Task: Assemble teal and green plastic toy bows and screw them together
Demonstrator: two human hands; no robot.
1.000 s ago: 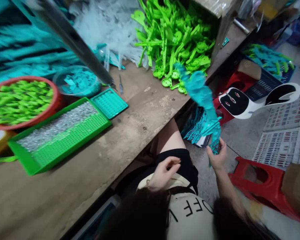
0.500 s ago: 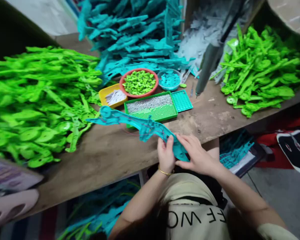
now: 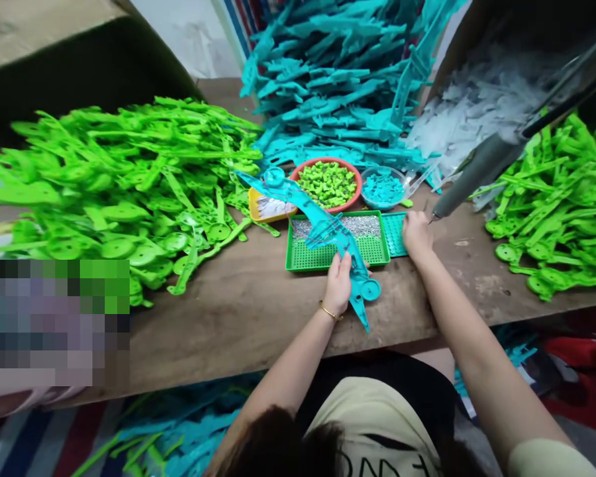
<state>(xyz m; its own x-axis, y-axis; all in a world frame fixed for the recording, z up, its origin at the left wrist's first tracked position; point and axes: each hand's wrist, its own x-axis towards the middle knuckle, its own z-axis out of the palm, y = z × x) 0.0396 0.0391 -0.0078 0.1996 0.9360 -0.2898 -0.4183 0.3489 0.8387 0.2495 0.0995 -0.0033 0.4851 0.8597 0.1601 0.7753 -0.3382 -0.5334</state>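
Note:
My left hand point(image 3: 338, 288) is closed around a long, curved teal plastic shell point(image 3: 325, 217) with round ends and a thin wire along it. The shell is tilted over a green perforated tray point(image 3: 338, 255) whose back part holds many small silvery pieces. My right hand point(image 3: 418, 237) is at the right edge of a teal perforated tray point(image 3: 394, 232), fingers drawn together. What it holds, if anything, is hidden. Just right of its fingers is the tip of a hanging grey electric screwdriver point(image 3: 469, 175).
Behind the trays stand a yellow dish point(image 3: 254, 211), a red bowl point(image 3: 356, 175) of green pieces and a clear bowl point(image 3: 383, 189) of teal pieces. Green parts point(image 3: 129, 199) are heaped left and more green parts point(image 3: 551, 212) right. Teal shells point(image 3: 322, 86) are stacked behind.
My right hand has let go of the teal shell and moved right and forward to the teal tray. The shell in my left hand has turned more upright. The camera view has shifted left.

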